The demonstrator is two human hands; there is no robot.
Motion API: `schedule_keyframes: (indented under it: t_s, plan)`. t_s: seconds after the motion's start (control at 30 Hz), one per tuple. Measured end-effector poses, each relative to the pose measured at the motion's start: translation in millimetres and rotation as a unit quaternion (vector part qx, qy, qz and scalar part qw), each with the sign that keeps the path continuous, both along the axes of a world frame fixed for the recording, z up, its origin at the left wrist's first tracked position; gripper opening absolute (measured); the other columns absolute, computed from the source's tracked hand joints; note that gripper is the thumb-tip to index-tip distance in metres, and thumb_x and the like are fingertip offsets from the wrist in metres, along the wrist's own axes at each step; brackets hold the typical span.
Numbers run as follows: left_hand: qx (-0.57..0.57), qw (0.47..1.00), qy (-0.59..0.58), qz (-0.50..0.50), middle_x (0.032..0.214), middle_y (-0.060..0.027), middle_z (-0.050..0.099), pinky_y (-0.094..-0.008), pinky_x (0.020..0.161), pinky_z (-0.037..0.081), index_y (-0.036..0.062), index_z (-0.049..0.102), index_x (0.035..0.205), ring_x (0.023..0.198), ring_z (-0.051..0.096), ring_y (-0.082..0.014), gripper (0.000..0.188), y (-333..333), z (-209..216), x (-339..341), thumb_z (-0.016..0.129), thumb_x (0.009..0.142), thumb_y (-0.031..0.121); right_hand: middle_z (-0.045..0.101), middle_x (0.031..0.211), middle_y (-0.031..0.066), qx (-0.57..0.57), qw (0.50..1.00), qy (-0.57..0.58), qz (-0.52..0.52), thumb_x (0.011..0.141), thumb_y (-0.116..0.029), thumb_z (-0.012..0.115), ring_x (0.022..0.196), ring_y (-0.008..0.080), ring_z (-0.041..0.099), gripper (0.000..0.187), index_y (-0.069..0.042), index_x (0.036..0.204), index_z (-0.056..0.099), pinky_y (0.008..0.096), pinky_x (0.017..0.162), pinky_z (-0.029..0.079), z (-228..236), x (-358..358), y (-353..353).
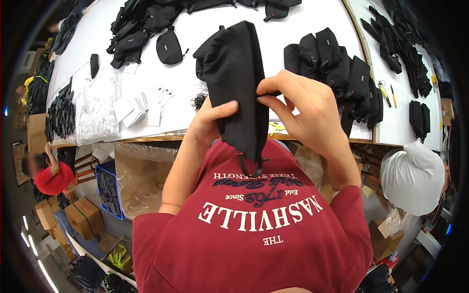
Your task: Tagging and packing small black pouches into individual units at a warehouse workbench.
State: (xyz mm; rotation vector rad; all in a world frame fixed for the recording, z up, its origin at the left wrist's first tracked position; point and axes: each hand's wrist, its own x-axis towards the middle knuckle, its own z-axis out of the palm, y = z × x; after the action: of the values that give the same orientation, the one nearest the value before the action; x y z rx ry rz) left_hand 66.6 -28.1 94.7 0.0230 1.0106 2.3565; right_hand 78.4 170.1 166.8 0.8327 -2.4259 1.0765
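A black fabric pouch (239, 73) is held up on end in front of my chest, over the table's near edge. My left hand (207, 121) grips its lower left side, with the thumb across the cloth and the fingers hidden behind. At the pouch's right edge, my right hand (310, 105) is closed in a pinch. A small dark bit shows between thumb and forefinger; whether it is a zipper pull or a cord end I cannot tell. A short black strap (250, 168) dangles from the pouch's bottom.
Several black pouches (359, 78) are stacked right of my hands; more (168, 47) lie at the far left. Clear plastic bags (97, 110), white paper slips (132, 110) and black cords (199, 100) lie on the white table. People sit at left (53, 173) and right (413, 178).
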Motion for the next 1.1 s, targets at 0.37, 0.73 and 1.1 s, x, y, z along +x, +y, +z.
schedule_keyframes:
  t_s: [0.37, 0.73, 1.1]
  plan:
    - [0.069, 0.991, -0.074, 0.089, 0.098, -0.0099, 0.066, -0.0296, 0.073, 0.057, -0.0007, 0.056, 0.113, 0.083, 0.067, -0.0178, 0.03, -1, -11, -12, 0.062, 0.088, 0.014, 0.06, 0.072, 0.0018, 0.009, 0.988, -0.141, 0.068, 0.074, -0.007, 0.067, 0.063, 0.0209, 0.059, 0.008, -0.007, 0.08, 0.061, 0.0312, 0.052, 0.045, -6, 18, -9]
    - [0.047, 0.993, -0.024, 0.103, 0.094, -0.0087, 0.066, -0.0292, 0.069, 0.057, 0.0004, 0.057, 0.111, 0.08, 0.067, -0.0171, 0.027, 1, -5, -21, 0.061, 0.089, 0.016, 0.06, 0.074, 0.0038, -0.069, 0.985, -0.154, 0.043, 0.075, -0.004, 0.068, 0.058, 0.0186, 0.055, 0.009, -0.006, 0.082, 0.063, 0.0293, 0.051, 0.042, -19, 23, -14]
    - [0.071, 0.979, -0.073, 0.179, 0.075, -0.0093, 0.053, -0.028, 0.056, 0.05, 0.0037, 0.057, 0.092, 0.064, 0.054, -0.0189, 0.027, 0, -3, -19, 0.051, 0.095, 0.03, 0.055, 0.085, 0.0028, -0.055, 0.994, -0.068, -0.06, 0.075, -0.014, 0.073, 0.054, 0.0173, 0.052, 0.015, -0.007, 0.079, 0.06, 0.0291, 0.05, 0.042, -28, 41, -23]
